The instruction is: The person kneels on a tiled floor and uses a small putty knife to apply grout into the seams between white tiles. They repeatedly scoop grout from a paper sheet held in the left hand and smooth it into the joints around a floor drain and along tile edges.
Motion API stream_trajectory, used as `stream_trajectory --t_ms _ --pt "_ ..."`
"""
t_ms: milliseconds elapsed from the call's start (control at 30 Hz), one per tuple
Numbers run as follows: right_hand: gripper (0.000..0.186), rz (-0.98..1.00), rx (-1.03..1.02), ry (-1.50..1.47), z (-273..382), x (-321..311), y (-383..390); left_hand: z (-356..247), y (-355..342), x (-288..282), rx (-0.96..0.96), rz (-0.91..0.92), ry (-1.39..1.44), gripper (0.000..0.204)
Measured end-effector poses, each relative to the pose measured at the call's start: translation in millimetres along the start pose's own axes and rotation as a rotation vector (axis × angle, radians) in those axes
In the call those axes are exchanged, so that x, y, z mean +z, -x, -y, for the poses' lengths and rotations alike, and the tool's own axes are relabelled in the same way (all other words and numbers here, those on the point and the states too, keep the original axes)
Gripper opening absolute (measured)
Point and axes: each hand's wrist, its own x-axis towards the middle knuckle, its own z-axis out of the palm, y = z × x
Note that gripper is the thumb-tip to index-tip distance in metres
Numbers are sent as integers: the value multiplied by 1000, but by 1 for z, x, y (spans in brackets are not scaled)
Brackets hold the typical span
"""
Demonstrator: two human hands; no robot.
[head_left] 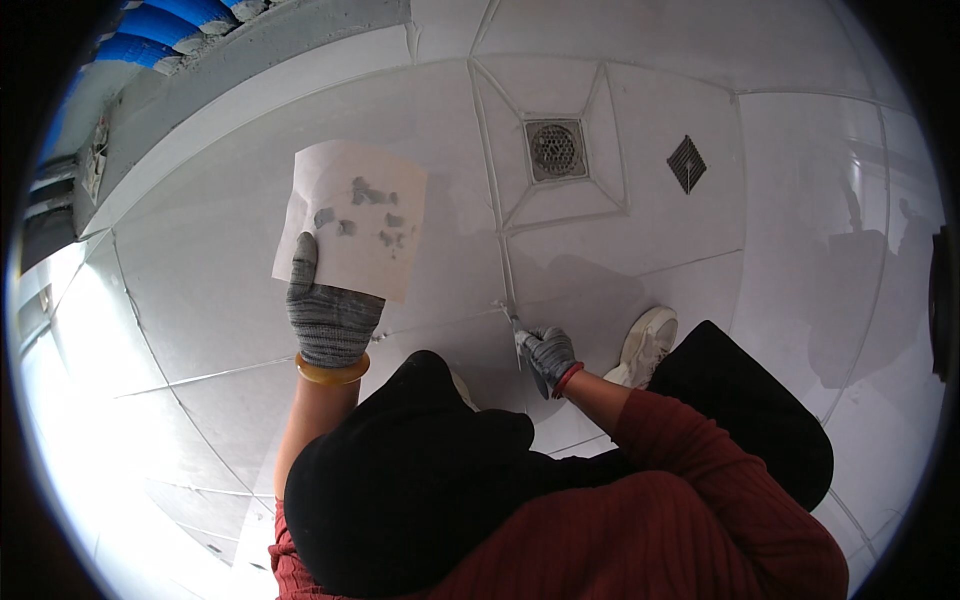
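Observation:
My left hand point(335, 318), in a grey knit glove, grips a square whitish sheet point(330, 180) by its near edge, thumb on top. Several grey smears of paste point(372, 192) mark the sheet's upper face. Lower and to the right, my gloved right hand point(549, 352) is closed around a slim hand tool with a dark handle point(537, 380). Its narrow tip points at a tile joint point(505, 270) in the pale floor; its exact kind is hidden by my fingers. Whether the tip touches the joint I cannot tell.
A square floor drain point(556, 150) lies ahead, framed by diagonal tile cuts. Right of it is a diamond-shaped dark grate point(687, 165). My white shoe point(648, 345) stands beside my right hand. Blue ridged pieces point(150, 45) lie beyond a grey ledge point(240, 75) at the far left.

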Motion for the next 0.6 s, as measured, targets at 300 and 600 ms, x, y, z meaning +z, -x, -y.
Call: stream_trajectory --t_ms 300,600 --pt "30 0 58 145 -21 3 15 1 -4 -4 14 78 -70 35" --pt "33 42 144 362 -101 9 52 -4 -7 0 40 125 -87 36"
